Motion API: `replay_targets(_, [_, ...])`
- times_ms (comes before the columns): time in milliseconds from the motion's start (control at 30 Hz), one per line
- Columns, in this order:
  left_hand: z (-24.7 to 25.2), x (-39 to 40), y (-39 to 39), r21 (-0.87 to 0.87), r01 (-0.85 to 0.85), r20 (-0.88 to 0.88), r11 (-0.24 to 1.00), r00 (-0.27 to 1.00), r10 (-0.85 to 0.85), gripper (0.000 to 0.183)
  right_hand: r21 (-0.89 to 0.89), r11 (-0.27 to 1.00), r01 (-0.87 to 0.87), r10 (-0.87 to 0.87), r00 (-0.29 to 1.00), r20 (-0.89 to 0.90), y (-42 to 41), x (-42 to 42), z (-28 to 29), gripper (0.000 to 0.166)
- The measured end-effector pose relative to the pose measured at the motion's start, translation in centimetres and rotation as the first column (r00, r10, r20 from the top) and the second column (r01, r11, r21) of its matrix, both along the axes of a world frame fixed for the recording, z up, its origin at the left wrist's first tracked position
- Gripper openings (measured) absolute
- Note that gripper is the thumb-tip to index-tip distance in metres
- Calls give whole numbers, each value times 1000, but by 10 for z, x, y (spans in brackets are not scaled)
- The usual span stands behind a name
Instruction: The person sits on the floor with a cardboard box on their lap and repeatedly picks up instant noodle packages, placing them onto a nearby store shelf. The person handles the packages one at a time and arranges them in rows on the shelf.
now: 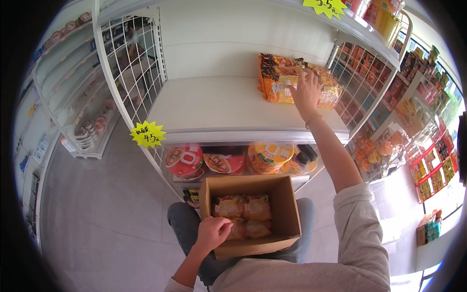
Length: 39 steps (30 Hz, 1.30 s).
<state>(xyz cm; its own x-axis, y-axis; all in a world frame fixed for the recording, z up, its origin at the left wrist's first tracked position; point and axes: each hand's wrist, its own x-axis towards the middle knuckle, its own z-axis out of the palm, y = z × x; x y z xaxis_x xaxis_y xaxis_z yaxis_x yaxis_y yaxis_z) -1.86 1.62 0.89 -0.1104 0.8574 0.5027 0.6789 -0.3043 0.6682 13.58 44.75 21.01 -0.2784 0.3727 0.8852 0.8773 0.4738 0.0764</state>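
Note:
An open cardboard box (282, 208) rests on my lap between my knees. Inside it lie several orange instant noodle packets (257, 208). My left hand (215, 231) is curled over the box's left wall near its front corner; whether it grips the cardboard is hard to see. On the white shelf (208, 106) ahead, orange-and-black noodle packets (271, 78) stand in rows at the right end. My right hand (306, 89) reaches up to these packets, fingers spread over their front and covering part of them. A bracelet circles the right wrist.
White wire side panels (133, 65) bound the shelf. Round instant noodle bowls (184, 160) fill the level below. A yellow price tag (147, 134) hangs at the front left corner. Stocked racks (405, 109) stand to the right, and a person (135, 65) is beyond the left panel.

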Motion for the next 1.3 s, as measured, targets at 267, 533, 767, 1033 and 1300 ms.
replay_targets(267, [-3, 1, 1, 3, -7, -27, 1000, 1000, 7, 9, -368, 918, -149, 210, 969, 131, -1, -13, -10, 68])
replay_targets(533, [3, 3, 1, 4, -23, -49, 1000, 998, 24, 9, -589, 788, -179, 337, 926, 170, -12, -17, 4, 68])
replay_targets(767, [3, 5, 3, -7, -14, -54, 1000, 998, 14, 8, -447, 869, -212, 286, 952, 105, -3, 5, -13, 71])
replay_targets(1033, [3, 4, 1, -64, -37, -79, 997, 996, 31, 10, -230, 973, -23, 67, 980, 186, -8, 8, -13, 98])
replay_targets(1300, [-1, 4, 1, -60, -38, -62, 997, 997, 34, 10, -394, 917, -62, 176, 949, 261, 12, -4, -7, 108])
